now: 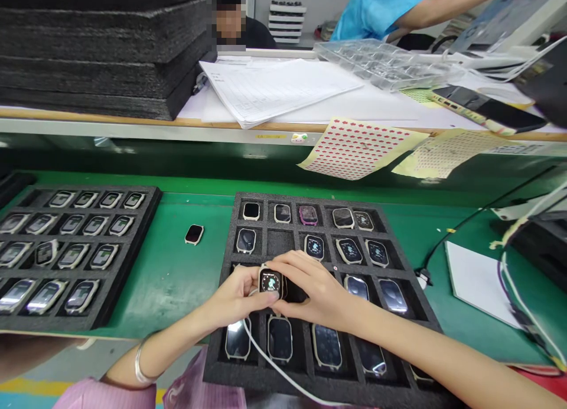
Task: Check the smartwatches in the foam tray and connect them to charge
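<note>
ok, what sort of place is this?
Probably an electronics factory or workshop: foam trays hold rows of smartwatches on a green bench, with a red-patterned sheet hanging from the shelf edge.

Beyond the fingers (290, 272), we see printed papers (274, 90) on a shelf (212, 129). Beyond them to the left, a stack of black foam (88, 60) rises on that shelf. Beyond the fingers to the right, we find a clear plastic tray (385, 63) and a phone (491, 109); nearer them, a sheet of red stickers (358, 149) hangs over the shelf's edge. Right of the fingers, a white pad (482, 282) lies on the green table (177, 211). Farthest from them, we notice a person in blue (367, 13).
</note>
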Tool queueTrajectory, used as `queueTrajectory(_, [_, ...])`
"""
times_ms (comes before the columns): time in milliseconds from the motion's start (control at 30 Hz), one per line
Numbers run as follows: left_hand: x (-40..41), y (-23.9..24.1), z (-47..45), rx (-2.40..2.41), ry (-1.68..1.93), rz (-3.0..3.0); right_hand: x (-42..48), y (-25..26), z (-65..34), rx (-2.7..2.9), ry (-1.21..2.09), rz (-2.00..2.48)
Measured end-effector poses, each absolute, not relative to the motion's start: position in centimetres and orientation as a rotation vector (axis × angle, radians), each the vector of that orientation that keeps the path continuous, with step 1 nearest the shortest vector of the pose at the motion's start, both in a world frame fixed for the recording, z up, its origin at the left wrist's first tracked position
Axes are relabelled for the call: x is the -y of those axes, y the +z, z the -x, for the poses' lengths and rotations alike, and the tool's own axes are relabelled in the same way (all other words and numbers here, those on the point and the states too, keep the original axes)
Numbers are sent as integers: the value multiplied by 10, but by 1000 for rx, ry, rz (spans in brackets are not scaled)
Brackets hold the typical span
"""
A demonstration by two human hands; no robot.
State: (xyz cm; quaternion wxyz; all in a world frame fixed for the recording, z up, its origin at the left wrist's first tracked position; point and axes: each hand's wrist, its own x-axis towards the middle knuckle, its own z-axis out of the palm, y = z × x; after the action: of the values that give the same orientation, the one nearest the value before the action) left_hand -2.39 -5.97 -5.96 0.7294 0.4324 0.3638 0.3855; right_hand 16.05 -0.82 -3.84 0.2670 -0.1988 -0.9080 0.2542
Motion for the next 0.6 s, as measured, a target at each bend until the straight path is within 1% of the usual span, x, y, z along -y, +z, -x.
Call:
queueTrajectory(367, [61,-60,24,-773,855,-973,11,-39,-162,2452,681,540])
queueTrajectory(500, [63,-61,23,-828,853,-1039,3,-28,-164,2492,679,531])
queueTrajectory(600, [66,-59,24,-882,815,-1053,-15,-18,-168,2410,732,543])
